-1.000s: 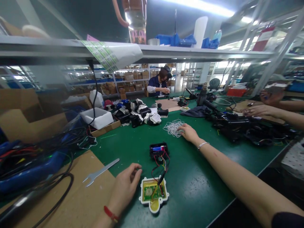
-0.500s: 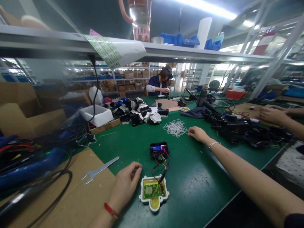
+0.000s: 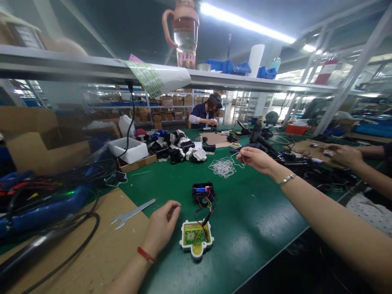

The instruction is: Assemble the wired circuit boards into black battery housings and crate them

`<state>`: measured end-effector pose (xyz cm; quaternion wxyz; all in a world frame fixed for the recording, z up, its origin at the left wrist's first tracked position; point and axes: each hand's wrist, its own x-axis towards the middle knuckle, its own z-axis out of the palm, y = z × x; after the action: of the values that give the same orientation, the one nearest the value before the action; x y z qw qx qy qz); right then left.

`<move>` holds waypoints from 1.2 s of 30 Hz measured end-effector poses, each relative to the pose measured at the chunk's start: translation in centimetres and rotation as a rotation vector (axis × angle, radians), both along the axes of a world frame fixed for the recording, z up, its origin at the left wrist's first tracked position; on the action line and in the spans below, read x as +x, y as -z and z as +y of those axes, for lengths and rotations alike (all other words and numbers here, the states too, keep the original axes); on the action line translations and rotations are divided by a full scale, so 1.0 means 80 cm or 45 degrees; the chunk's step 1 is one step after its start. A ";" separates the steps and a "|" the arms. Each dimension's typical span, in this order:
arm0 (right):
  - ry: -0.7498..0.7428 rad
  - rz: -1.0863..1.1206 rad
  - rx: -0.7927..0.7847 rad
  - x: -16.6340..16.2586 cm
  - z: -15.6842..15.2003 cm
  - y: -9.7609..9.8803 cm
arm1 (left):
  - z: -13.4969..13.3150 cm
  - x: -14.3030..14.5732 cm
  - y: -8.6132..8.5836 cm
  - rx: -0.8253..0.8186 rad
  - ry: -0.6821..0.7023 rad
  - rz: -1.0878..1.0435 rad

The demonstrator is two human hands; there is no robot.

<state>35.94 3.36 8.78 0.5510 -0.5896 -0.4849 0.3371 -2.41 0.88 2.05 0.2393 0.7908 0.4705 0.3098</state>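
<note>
My right hand (image 3: 255,159) is closed in a pinch on a strand of thin white cord. The strand runs back to a loose tangle of white cord (image 3: 223,167) on the green table. My left hand (image 3: 165,220) rests at the edge of the brown board, its fingers curled together with nothing seen in them. Just right of it lies a white housing (image 3: 196,257) with a green circuit board (image 3: 193,236) under yellowish filling. Red, black and yellow wires link it to a black battery holder (image 3: 199,197) with a blue cell.
An open-end wrench (image 3: 133,213) lies on the brown board (image 3: 82,249). Black and white housings (image 3: 180,147) are heaped beyond, beside a white foam box (image 3: 128,150). Cables crowd the left. A co-worker's hands (image 3: 344,155) work at right; another person (image 3: 204,112) sits opposite.
My right hand has risen off the table, drawing a strand of cord up from the tangle. My left hand stays by the housing. The view has tilted up a little.
</note>
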 end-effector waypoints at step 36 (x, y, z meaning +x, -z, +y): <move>-0.742 0.375 -0.212 -0.223 -0.216 0.090 | -0.143 0.004 -0.028 -0.779 0.110 -0.503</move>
<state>18.10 -13.91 1.56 0.4456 -0.4141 -0.5191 0.6004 -2.05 -10.56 4.25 0.5637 0.6269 0.4523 0.2910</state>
